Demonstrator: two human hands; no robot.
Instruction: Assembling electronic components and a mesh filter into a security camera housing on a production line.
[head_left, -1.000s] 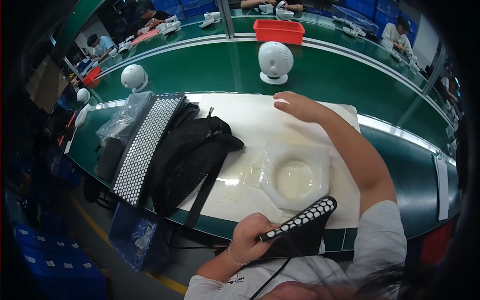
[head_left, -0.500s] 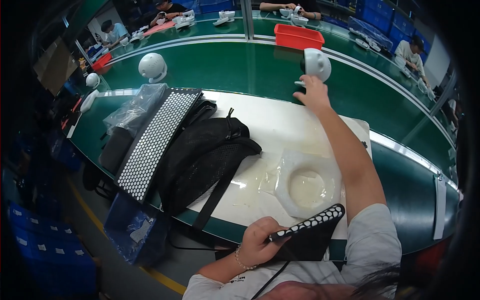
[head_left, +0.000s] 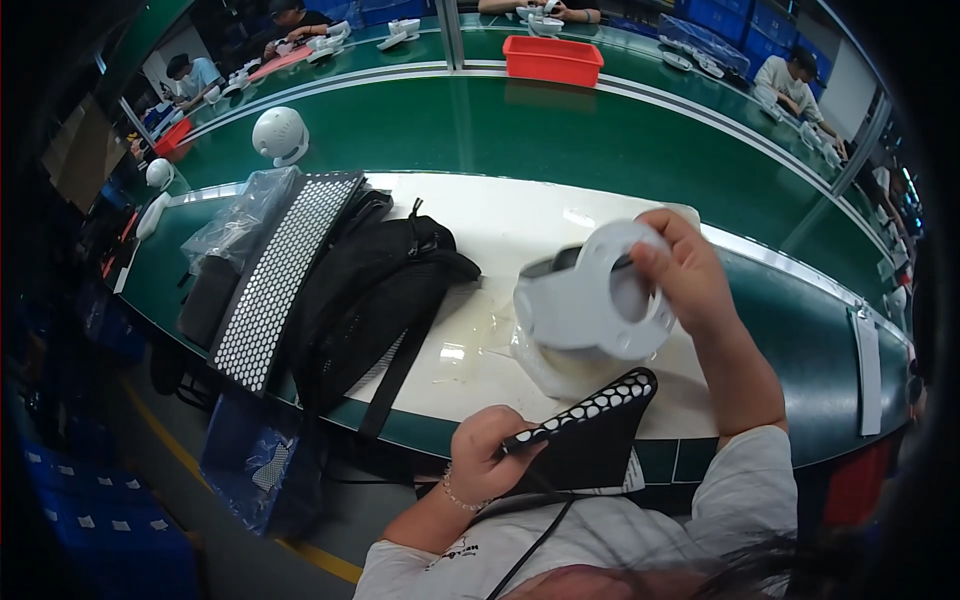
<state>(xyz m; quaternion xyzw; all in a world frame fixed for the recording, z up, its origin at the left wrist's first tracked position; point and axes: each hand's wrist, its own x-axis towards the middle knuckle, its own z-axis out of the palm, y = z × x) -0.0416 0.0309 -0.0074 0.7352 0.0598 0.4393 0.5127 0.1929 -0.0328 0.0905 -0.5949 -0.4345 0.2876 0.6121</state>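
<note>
My right hand (head_left: 690, 275) grips the ring-shaped base of a white rounded device (head_left: 572, 302), tilted with its ring toward my fingers. Beneath the device is a whitish holder (head_left: 537, 368) wrapped in clear film; the device covers most of it, and I cannot tell whether they touch. Near the front edge, my left hand (head_left: 484, 448) pinches a black sheet (head_left: 590, 440) with white hexagonal spots along its upper part.
Left of the white board (head_left: 530, 205) lie a black mesh bag (head_left: 380, 300), a long black panel with white hexagons (head_left: 285, 280) and clear plastic wrap (head_left: 240, 225). A second white device (head_left: 281, 136) stands on the green belt (head_left: 400, 140). Beyond are a red bin (head_left: 553, 62) and several people working.
My right hand has taken the white device off the green belt and brought it toward me, over the film-wrapped holder. The left hand still holds the spotted sheet. The view has shifted slightly.
</note>
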